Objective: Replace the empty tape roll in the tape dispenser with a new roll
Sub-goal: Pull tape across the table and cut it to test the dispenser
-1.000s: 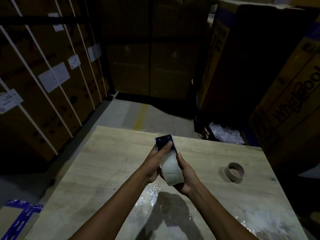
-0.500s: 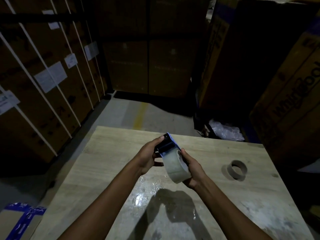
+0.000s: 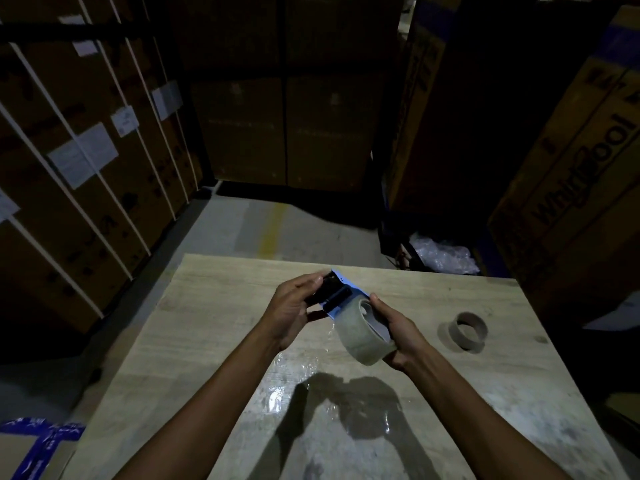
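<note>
Above the pale wooden surface (image 3: pixel 214 323), the left hand (image 3: pixel 294 310) clasps the blue-and-black tape dispenser (image 3: pixel 335 295), now tilted further leftward than half a second ago. The right hand's (image 3: pixel 398 332) grip cups the new clear tape roll (image 3: pixel 360 336), apparently seated on the dispenser, though dim light obscures this. The empty brown cardboard core (image 3: pixel 467 330) lies unmoved to the right.

Tape dispenser (image 3: pixel 334 295): blue and black, held above worktop, tilted. New roll (image 3: pixel 363 336): pale, translucent, full, at dispenser's near end, angled on edge. Empty roll (image 3: pixel 468 330): brown cardboard core, flat on worktop, well apart to right.
</note>
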The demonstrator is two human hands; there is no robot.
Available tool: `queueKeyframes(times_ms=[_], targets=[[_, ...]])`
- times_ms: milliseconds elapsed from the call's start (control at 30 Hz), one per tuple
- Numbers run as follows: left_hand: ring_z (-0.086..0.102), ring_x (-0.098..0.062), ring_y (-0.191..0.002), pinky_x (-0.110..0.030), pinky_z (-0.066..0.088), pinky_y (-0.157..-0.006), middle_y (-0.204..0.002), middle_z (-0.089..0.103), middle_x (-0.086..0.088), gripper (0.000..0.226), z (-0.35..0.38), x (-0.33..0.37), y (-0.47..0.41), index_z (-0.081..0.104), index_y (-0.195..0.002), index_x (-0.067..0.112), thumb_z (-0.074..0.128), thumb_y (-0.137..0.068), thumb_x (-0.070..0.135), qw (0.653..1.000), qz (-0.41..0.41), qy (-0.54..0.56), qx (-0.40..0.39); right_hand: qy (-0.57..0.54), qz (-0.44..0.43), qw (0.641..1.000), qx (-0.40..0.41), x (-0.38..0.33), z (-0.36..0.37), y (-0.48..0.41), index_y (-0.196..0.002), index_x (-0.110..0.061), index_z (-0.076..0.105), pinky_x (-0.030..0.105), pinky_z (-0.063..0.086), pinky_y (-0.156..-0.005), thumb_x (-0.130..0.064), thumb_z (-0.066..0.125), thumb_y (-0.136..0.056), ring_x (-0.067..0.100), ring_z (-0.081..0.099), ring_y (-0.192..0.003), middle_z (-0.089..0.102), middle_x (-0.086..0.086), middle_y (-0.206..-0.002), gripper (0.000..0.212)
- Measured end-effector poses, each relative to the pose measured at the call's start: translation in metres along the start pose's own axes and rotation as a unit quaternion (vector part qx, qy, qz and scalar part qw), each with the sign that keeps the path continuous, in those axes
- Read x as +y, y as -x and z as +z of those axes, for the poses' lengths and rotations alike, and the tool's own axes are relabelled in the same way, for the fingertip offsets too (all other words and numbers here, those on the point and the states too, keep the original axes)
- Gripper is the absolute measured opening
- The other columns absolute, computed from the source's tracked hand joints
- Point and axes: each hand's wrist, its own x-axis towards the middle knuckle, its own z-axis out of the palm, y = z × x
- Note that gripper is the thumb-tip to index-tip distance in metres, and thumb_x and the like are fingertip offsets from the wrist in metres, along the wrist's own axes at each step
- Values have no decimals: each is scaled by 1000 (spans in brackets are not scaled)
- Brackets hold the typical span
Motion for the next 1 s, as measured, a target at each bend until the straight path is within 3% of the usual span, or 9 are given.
queueKeyframes(times_ms=[167,300,434,567,700,767,867,1001], targets=[[70,-22,-95,-42,57,-77,-102,76,-7,24,8,-16,-2,73,-112,9,55,-98,16,999,15,31,33,37,-18,999,21,-8,-6,3,-97,-6,76,40,51,-84,-27,61,-94,27,69,-85,74,15,-100,26],[69,-21,-84,-36,56,-68,-91,75,-8,20,16,-22,-2,75,-101,8,56,-97,11,997,20,38,57,67,-24,997,31,-14,-13,9,-98,-5,74,35,52,-75,-25,60,-95,24,70,-77,75,14,-94,25],[60,-23,-76,-36,51,-71,-75,66,-4,17,19,-23,-6,70,-79,13,58,-89,9,993,-61,84,55,115,-42,991,53,-19,-21,12,-94,-5,75,32,52,-69,-26,68,-87,23,70,-72,76,14,-89,24],[60,-18,-67,-39,55,-72,-71,58,-2,3,11,-30,-9,64,-73,13,65,-72,11,980,-156,126,8,171,-74,981,53,-28,-30,16,-88,-4,74,33,52,-73,-23,71,-85,24,69,-73,74,18,-93,19],[59,-21,-78,-44,57,-79,-79,63,-6,15,10,-41,-8,70,-77,11,60,-85,3,977,-177,114,-18,215,-84,972,40,-37,-37,26,-78,-5,68,24,53,-57,-17,65,-92,18,67,-60,72,12,-75,18],[60,-17,-66,-43,54,-82,-66,63,-5,19,11,-45,-6,69,-82,11,57,-88,-1,977,-184,102,-20,255,-79,963,39,-39,-43,28,-75,-12,67,26,50,-61,-24,67,-90,21,66,-64,72,11,-76,20],[41,-8,-42,-26,47,-57,-44,49,5,15,8,-57,-5,58,-82,13,60,-85,-2,976,-205,65,-24,327,-70,941,47,-43,-54,32,-78,-19,69,26,44,-62,-34,70,-88,20,67,-72,72,6,-80,18],[32,-7,-44,-16,23,-39,-50,40,4,25,1,-86,-3,50,-70,15,67,-86,6,968,-253,5,7,380,-85,920,48,-43,-66,35,-81,-11,71,25,42,-58,-35,72,-85,18,64,-70,72,7,-76,24]])
